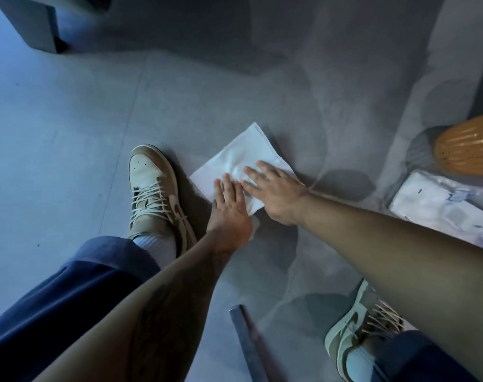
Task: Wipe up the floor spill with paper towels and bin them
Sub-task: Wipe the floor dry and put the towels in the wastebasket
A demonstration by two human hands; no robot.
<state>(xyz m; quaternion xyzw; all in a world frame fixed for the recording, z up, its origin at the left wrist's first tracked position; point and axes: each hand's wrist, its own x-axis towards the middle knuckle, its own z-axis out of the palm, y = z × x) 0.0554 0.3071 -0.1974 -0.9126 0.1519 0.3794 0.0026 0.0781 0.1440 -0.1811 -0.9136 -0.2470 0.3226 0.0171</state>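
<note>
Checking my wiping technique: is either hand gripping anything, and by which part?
Nothing is gripped. The left hand and the right hand lie flat, fingers straight, pressing the near part of the paper towel against the floor.

Grey tiled floor (69, 119). Flat on it, under the left hand (229, 208) and right hand (276, 194), a white paper towel (243, 153). Just left of the left hand, a tan shoe (152, 188). Well right of the right hand, a pack of towels (438, 205) beside an orange ribbed object (466, 147).

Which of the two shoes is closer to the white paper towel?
The left shoe, just beside the paper towel; the right shoe sits well back, nearer the camera.
</note>
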